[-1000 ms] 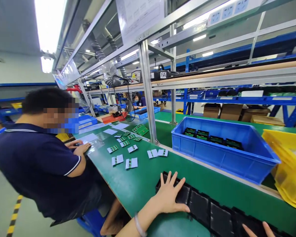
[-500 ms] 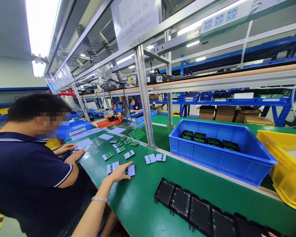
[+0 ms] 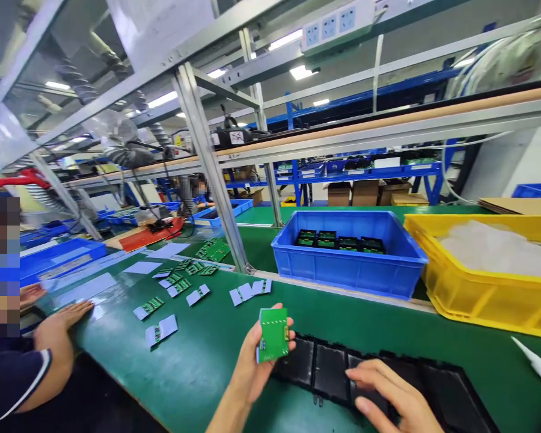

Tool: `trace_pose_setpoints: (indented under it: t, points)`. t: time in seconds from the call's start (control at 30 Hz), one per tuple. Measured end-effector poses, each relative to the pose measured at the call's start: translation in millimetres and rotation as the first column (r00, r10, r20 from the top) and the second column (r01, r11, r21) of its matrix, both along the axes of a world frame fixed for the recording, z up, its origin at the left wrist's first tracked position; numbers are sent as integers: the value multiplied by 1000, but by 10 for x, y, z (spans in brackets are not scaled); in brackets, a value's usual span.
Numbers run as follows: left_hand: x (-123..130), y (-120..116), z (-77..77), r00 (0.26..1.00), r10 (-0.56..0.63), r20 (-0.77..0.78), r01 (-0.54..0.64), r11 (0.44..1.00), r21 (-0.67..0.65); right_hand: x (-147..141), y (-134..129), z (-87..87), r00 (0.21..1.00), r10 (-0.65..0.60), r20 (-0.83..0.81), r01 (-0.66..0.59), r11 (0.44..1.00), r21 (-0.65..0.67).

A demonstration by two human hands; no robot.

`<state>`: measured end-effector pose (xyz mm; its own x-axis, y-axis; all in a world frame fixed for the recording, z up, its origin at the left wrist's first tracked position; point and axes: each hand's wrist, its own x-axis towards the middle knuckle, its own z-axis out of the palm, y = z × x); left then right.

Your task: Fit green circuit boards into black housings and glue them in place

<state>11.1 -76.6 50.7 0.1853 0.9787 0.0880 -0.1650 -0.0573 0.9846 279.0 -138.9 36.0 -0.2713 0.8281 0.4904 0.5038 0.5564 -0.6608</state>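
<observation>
Beyond black trays [image 3: 330, 367]: blue bin [image 3: 347, 273], black-cased boards [image 3: 348, 243] inside; left hand [image 3: 252, 370] grips green board [image 3: 274, 334] by trays; right hand [image 3: 390, 391] half-open over them

We see a metal post [image 3: 211, 162] beside a green bench [image 3: 207, 355]; blue shelves [image 3: 365, 176] stand behind; a ceiling light [image 3: 301, 73] glows.
</observation>
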Motion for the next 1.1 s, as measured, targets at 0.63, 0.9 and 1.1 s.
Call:
trace_pose_setpoints:
  t: [0.63,0.9,1.1]
  points:
    - [1821,-233,-327,922,-347,174,379,901,-209,981,-73,-11,923,-356,147,298,902,311]
    - [2088,79,-243,674,-332,-660,525,844,112,1705,-99,-94,848,-343,405,268,935,231]
    - [2314,162,-422,511,-301,-805,667,730,150,1856,-89,-252,835,-333,439,269,941,204]
